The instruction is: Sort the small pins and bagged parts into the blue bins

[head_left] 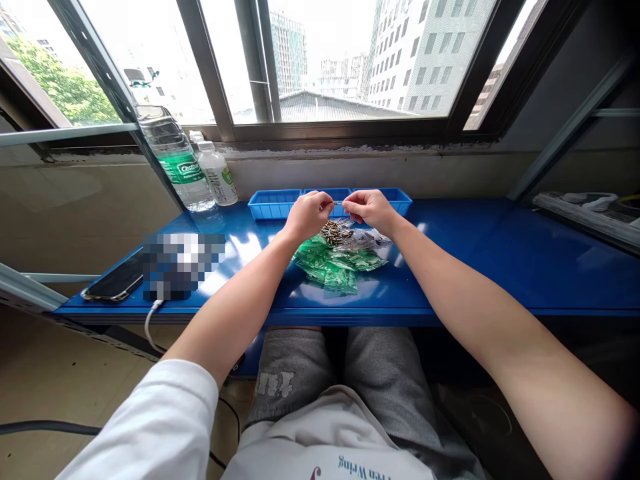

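Observation:
My left hand (311, 217) is closed in a pinch above the pile, with a small brass-coloured metal piece (335, 203) at its fingertips. Facing it, my right hand (373, 208) pinches at the other end of that piece; what its fingertips hold is too small to make out. Below the hands lies a heap of small brass-coloured metal pieces (336, 233). Clear plastic packets (364, 240) lie to the right of the heap, partly under my right hand. Green plastic packets (327, 270) are spread nearer the table's front edge.
Behind the hands stands a row of blue plastic bins (275, 205) on the blue table (480, 260). At the left are a large water bottle (177, 163), a smaller white bottle (219, 175), a phone (115, 277) and a white cable (149, 323). A window lies beyond.

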Action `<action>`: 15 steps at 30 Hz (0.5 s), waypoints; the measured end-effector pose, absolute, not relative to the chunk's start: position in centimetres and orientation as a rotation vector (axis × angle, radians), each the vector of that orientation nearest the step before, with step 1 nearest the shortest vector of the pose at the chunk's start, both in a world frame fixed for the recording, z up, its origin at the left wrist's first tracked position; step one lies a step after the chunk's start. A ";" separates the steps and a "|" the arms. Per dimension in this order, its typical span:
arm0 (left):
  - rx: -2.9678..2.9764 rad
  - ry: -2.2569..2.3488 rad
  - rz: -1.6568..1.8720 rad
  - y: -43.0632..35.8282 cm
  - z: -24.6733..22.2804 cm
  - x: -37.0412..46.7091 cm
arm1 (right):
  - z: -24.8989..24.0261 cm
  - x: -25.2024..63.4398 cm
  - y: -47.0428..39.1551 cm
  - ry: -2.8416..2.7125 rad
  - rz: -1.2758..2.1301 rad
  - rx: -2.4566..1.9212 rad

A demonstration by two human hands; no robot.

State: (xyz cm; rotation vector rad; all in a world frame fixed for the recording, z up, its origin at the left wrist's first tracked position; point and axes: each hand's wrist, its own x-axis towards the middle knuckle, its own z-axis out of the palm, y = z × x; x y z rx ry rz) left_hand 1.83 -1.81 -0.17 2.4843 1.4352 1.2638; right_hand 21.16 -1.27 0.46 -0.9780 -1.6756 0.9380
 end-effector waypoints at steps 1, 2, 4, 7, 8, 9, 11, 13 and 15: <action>2.486 1.442 1.250 -1.9 -0.1 1.8 | 0.4 21.2 -1.2 -1.679 0.931 -0.977; 2.489 1.449 1.230 -1.9 -0.1 1.8 | 0.3 21.3 -1.1 -1.679 0.920 -0.978; 2.495 1.460 1.180 -2.0 -0.1 1.7 | 0.2 21.5 -0.8 -1.660 0.883 -0.986; 2.517 1.481 1.064 -2.1 -0.1 1.6 | 0.0 22.0 -0.2 -1.580 0.812 -1.031; 2.530 1.487 1.009 -2.1 -0.2 1.6 | 0.0 22.3 0.1 -1.547 0.786 -1.056; 2.546 1.489 0.946 -2.1 -0.2 1.6 | -0.1 22.5 0.3 -1.516 0.759 -1.085; 2.581 1.483 0.823 -2.1 -0.3 1.6 | -0.3 23.0 0.9 -1.462 0.694 -1.151; 2.610 1.481 0.727 -2.1 -0.3 1.6 | -0.6 23.6 1.6 -1.428 0.596 -1.237; 2.630 1.490 0.652 -2.3 -0.2 1.7 | -1.0 24.3 2.2 -1.402 0.438 -1.342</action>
